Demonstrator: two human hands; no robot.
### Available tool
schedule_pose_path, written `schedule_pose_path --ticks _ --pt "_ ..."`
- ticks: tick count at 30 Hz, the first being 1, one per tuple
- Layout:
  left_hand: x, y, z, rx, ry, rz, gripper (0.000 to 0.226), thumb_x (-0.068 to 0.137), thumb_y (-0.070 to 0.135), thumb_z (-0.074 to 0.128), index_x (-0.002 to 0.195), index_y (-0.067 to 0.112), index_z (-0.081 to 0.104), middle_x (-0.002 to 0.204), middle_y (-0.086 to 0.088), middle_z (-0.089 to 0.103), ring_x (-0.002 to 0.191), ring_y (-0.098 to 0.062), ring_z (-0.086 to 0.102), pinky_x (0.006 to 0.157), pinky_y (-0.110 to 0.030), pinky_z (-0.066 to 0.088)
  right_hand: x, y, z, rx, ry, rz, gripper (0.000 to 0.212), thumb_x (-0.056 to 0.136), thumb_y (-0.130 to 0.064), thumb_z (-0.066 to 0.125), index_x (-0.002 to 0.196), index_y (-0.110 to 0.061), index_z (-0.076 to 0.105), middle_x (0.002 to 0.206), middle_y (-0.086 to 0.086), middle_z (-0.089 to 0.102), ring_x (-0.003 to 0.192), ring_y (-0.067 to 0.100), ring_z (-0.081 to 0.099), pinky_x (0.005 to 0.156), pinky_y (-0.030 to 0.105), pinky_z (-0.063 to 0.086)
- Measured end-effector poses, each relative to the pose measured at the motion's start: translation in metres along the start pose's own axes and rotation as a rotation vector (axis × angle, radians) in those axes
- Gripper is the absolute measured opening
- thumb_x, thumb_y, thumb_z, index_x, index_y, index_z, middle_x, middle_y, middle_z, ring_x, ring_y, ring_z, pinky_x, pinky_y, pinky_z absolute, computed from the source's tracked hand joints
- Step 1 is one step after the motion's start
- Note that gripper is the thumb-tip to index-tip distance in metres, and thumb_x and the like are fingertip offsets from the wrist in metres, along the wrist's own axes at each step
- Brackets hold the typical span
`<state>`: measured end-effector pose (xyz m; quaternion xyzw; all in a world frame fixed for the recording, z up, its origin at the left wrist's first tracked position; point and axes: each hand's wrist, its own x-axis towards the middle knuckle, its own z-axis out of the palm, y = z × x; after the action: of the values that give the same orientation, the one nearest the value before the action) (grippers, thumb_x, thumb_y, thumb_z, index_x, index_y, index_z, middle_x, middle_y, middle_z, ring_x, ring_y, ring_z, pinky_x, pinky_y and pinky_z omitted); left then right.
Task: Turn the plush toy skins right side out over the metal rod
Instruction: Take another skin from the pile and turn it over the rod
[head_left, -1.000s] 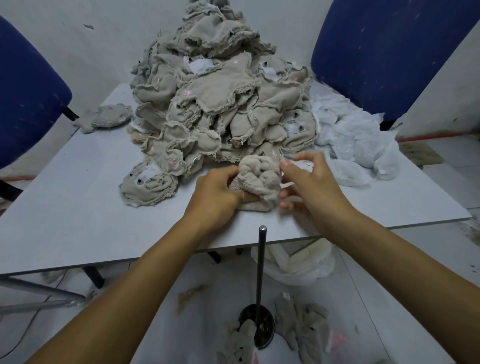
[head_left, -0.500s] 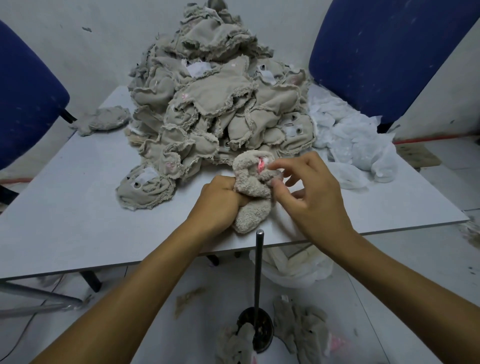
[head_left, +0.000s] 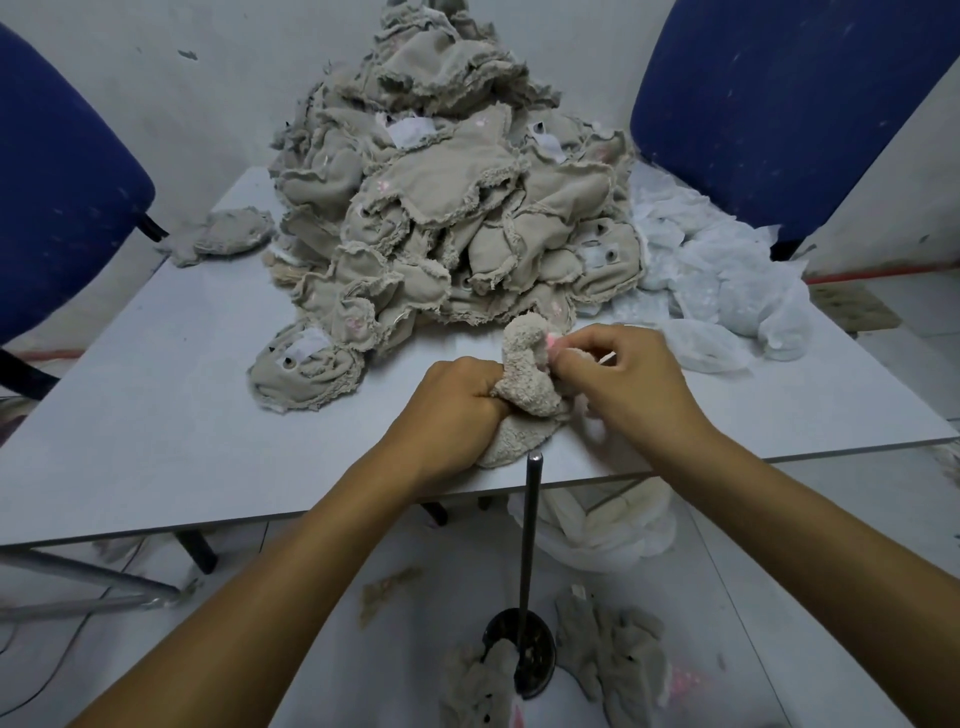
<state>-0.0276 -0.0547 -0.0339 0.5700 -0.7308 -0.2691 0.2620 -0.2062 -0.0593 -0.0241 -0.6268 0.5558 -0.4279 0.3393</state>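
On the pale grey table (head_left: 156, 415): a tall heap of inside-out beige plush toy skins (head_left: 441, 208), with crumpled white plastic bags (head_left: 727, 280) to its right. Below the table edge, a bulging white sack (head_left: 597, 530), apparently holding more fabric. On the floor, an upright thin metal rod (head_left: 530, 535) in a round black base (head_left: 524, 649), fluffy turned skins (head_left: 618, 660) beside it. Near the table's front edge, just above the rod tip, one fluffy beige skin (head_left: 524, 384): left hand (head_left: 457, 400) clenched around its lower part, right hand (head_left: 623, 379) pinching its pink-marked top with curled fingertips.
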Motion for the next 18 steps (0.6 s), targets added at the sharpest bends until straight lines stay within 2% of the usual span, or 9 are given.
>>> schedule_pose_path --ticks 3,6,7,9,12,14,15,16,18 --pt "-0.002 -0.001 -0.001 0.156 0.041 0.078 0.019 0.091 0.012 0.053 0.098 0.004 0.069 0.1 -0.009 0.07 0.095 -0.03 0.06 0.081 -0.047 0.049 -0.002 -0.001 0.001 0.043 -0.022 0.005 0.018 0.09 -0.038 0.067 0.081 -0.025 0.077 0.076 0.001 0.073 0.08 0.022 0.07 0.07 0.045 0.056" --pt "-0.007 0.002 -0.003 0.435 0.124 0.289 0.032 0.09 0.035 0.055 0.097 0.006 0.069 0.097 -0.006 0.064 0.091 -0.029 0.058 0.07 -0.046 0.047 0.0 -0.002 -0.002 0.131 0.0 0.036 0.018 0.092 -0.033 0.066 0.078 -0.026 0.076 0.072 -0.005 0.072 0.068 0.011 0.065 0.065 0.031 0.053" --pt "-0.008 0.004 -0.004 0.485 0.162 0.356 0.031 0.09 0.036 0.061 0.095 0.007 0.069 0.093 -0.007 0.062 0.087 -0.03 0.058 0.064 -0.044 0.045 0.001 -0.002 -0.003 0.154 0.0 0.046 0.017 0.093 -0.029 0.066 0.08 -0.024 0.076 0.071 -0.004 0.071 0.067 0.013 0.063 0.067 0.033 0.052" --pt "-0.009 0.005 -0.004 0.528 0.241 0.413 0.02 0.089 0.028 0.068 0.1 0.012 0.07 0.085 -0.006 0.057 0.079 -0.031 0.055 0.056 -0.036 0.037 0.002 -0.002 -0.005 0.146 -0.012 0.03 0.015 0.094 -0.024 0.066 0.084 -0.017 0.075 0.077 0.007 0.071 0.07 0.02 0.062 0.072 0.039 0.054" --pt "-0.006 -0.004 -0.015 0.598 0.447 0.289 0.05 0.091 0.016 0.069 0.138 0.027 0.057 0.088 -0.002 0.054 0.077 -0.018 0.044 0.057 -0.029 0.03 0.007 0.0 -0.012 0.162 0.077 0.013 0.017 0.093 -0.029 0.066 0.08 -0.019 0.07 0.066 -0.009 0.063 0.063 0.004 0.055 0.07 0.037 0.056" --pt "-0.002 -0.011 -0.026 0.67 0.648 0.285 0.064 0.081 -0.003 0.071 0.139 0.023 0.058 0.086 -0.01 0.051 0.075 -0.02 0.038 0.054 -0.029 0.028 0.011 0.003 -0.021 0.157 0.171 0.014 0.022 0.093 -0.034 0.065 0.078 -0.019 0.066 0.065 -0.013 0.06 0.06 0.002 0.054 0.07 0.037 0.058" --pt "-0.002 -0.013 -0.03 0.705 0.708 0.327 0.06 0.084 -0.006 0.067 0.137 0.021 0.06 0.084 -0.013 0.049 0.074 -0.022 0.038 0.053 -0.029 0.026 0.012 0.006 -0.025 0.132 0.19 0.01 0.022 0.094 -0.034 0.064 0.079 -0.019 0.065 0.07 -0.011 0.063 0.061 0.004 0.058 0.071 0.038 0.059" --pt "-0.001 -0.016 -0.032 0.742 0.713 0.394 0.049 0.091 0.0 0.063 0.136 0.021 0.061 0.084 -0.014 0.048 0.074 -0.023 0.039 0.054 -0.03 0.026 0.013 0.009 -0.029 0.084 0.186 -0.005 0.021 0.096 -0.034 0.063 0.082 -0.02 0.065 0.076 -0.008 0.066 0.062 0.005 0.062 0.069 0.038 0.059" --pt "0.002 -0.018 -0.029 0.777 0.514 0.453 0.043 0.094 0.014 0.065 0.134 0.027 0.062 0.095 -0.013 0.049 0.085 -0.025 0.042 0.064 -0.032 0.029 0.012 0.017 -0.031 -0.068 0.132 -0.045 0.016 0.098 -0.035 0.06 0.087 -0.024 0.063 0.078 -0.006 0.07 0.058 0.006 0.066 0.062 0.028 0.055"
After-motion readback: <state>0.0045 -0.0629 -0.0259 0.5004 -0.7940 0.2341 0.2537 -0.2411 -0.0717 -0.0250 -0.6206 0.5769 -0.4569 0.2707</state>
